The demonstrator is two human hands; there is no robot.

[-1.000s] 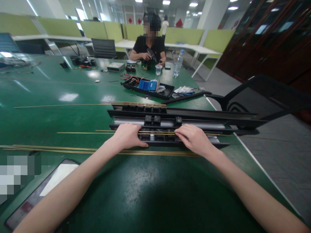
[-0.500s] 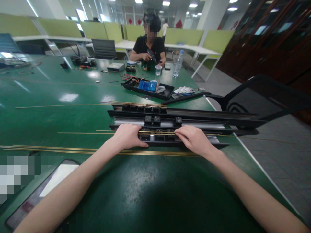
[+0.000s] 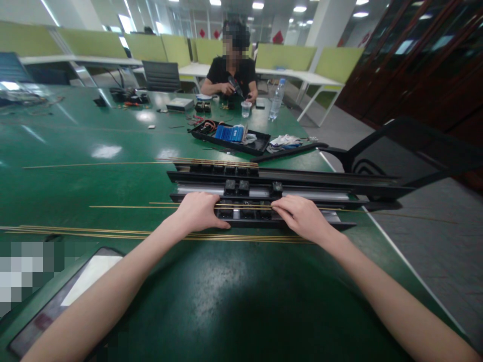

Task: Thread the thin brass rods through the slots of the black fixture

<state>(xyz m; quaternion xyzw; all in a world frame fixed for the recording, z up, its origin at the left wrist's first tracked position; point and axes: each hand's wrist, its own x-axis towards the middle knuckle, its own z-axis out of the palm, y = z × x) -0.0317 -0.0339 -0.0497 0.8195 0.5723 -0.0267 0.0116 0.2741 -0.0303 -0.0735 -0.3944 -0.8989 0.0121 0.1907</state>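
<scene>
My left hand spans the left part of the nearest long black channel, thumb on its near edge and fingers over its far side. Small black blocks sit inside this channel. Two thin brass rods lie along it, over the blocks, and reach out to the left. With fingertips and thumb together, my right hand pinches one brass rod just right of the blocks. That rod runs on past the table's right edge. The fingers of my left hand are partly hidden behind the hand.
Two similar black channels lie behind. More brass rods rest in front. A black tray, gloves and a water bottle stand farther back. Opposite sits a person holding a power tool. A chair stands right.
Both my hands hold the same places. In the background, a standing figure in a white top has moved mostly out of sight behind the seated person.
</scene>
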